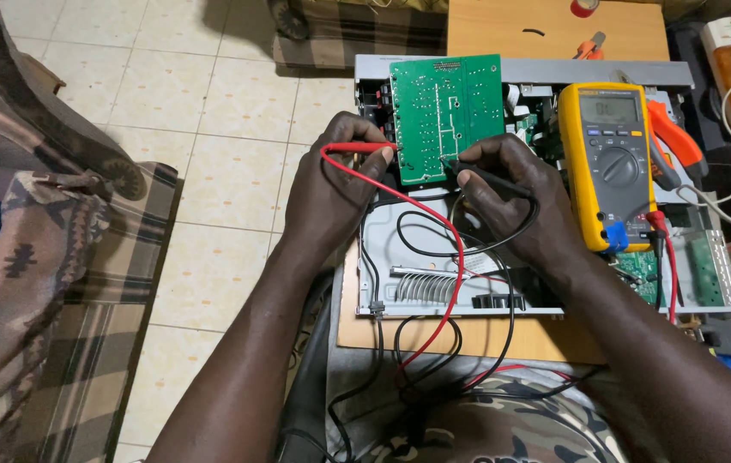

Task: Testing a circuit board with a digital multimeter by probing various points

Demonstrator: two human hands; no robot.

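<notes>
A green circuit board (444, 116) stands tilted up over an opened grey metal chassis (383, 249). My left hand (331, 184) pinches a red test probe (361, 147) whose tip touches the board's left edge. My right hand (516, 201) grips a black test probe (486, 176) with its tip on the board's lower right part. Red and black leads loop down over the chassis toward my lap. A yellow multimeter (610, 163) lies right of my right hand, its display lit.
The chassis rests on a wooden board (546, 34). Orange-handled pliers (674, 137) lie beside the meter, another orange tool (589, 47) farther back. A patterned sofa (65, 257) fills the left. Cream floor tiles (228, 171) lie between. White cables and a box are at right.
</notes>
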